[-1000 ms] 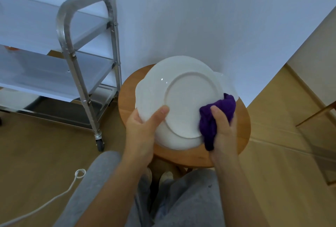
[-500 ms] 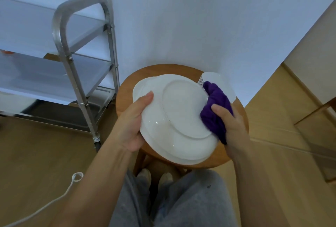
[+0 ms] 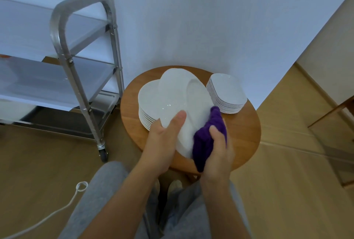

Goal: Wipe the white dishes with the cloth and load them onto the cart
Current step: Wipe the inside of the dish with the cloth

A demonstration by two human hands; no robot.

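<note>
My left hand (image 3: 162, 143) grips the near rim of a large white plate (image 3: 178, 95), which is tilted steeply with its underside toward me, thumb on the back. In my right hand (image 3: 218, 154) is a bunched purple cloth (image 3: 206, 135), pressed against the plate's lower right edge. Under and behind the held plate, a stack of several round white plates (image 3: 147, 102) sits on the round wooden table (image 3: 241, 135). To the right on that table is a stack of several smaller squarish white dishes (image 3: 228, 91). The steel cart (image 3: 80, 70) stands to the left.
The cart has metal shelves, a curved handle and a caster wheel (image 3: 103, 154) near the table. A white cord (image 3: 63, 208) lies on the wooden floor at lower left. My grey-trousered legs fill the bottom. A white wall rises right behind the table.
The plate has tilted more steeply on edge, uncovering both stacks on the table. My right hand with the cloth has slid down to the plate's lower edge.
</note>
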